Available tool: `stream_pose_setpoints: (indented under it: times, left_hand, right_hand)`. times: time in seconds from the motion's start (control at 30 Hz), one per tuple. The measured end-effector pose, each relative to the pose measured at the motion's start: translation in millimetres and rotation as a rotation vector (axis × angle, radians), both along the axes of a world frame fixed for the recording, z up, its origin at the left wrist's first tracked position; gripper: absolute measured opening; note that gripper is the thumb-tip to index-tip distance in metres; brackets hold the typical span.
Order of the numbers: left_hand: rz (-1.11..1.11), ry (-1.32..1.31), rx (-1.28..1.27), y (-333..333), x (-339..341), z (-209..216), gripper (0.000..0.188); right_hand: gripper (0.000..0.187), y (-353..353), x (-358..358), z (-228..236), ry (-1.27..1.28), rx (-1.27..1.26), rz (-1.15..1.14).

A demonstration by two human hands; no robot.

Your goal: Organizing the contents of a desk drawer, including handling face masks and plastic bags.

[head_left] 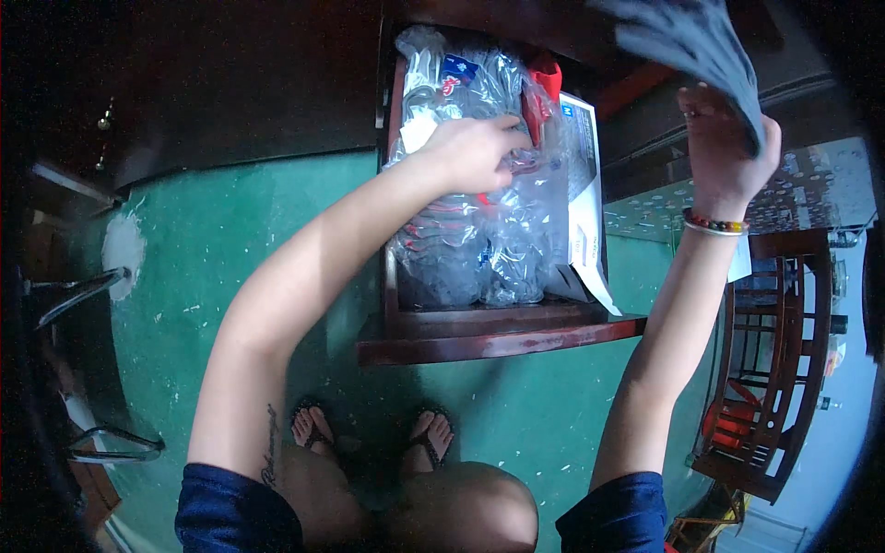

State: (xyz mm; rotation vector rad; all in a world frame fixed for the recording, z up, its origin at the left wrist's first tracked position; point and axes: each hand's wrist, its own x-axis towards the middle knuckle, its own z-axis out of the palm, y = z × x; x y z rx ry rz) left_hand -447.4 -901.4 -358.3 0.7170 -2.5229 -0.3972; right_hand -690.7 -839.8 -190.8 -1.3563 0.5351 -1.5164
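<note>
A pulled-out dark wooden drawer (498,346) holds clear plastic bags (447,267) packed with grey items, some with red edges. Over the middle of these bags lies my left hand (475,155); its thumb and fingers are apart and touch the plastic, and some fingertips are hidden. Raised to the right of the drawer, my right hand (728,152) is closed around grey gloves (696,46). They hang up and away from the fist, smeared by motion, with finger-like ends at the top left. A beaded bracelet (715,223) circles my right wrist.
A white printed box (583,175) with an open flap stands along the drawer's right side, beside a red package (544,83). Dark wooden furniture (230,83) rises at the back left. A wooden chair (774,369) stands at right. My feet are on the green floor (221,212).
</note>
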Motion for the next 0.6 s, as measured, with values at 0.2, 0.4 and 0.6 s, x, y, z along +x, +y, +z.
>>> stream_pose_setpoints:
  times: [0.2,0.4,0.6]
  left_hand:
    - [-0.289,0.654,0.908,11,50,60,0.088]
    - [0.011,0.819,0.937,32,123,89,0.042]
    - [0.287,1.506,1.06,45,320,45,0.04]
  right_hand:
    - [0.025,19,69,-21,0.559,0.078,-0.416]
    - [0.029,86,170,-47,1.049,-0.206,-0.135]
    - [0.03,186,181,-112,1.191,-0.705,-0.435]
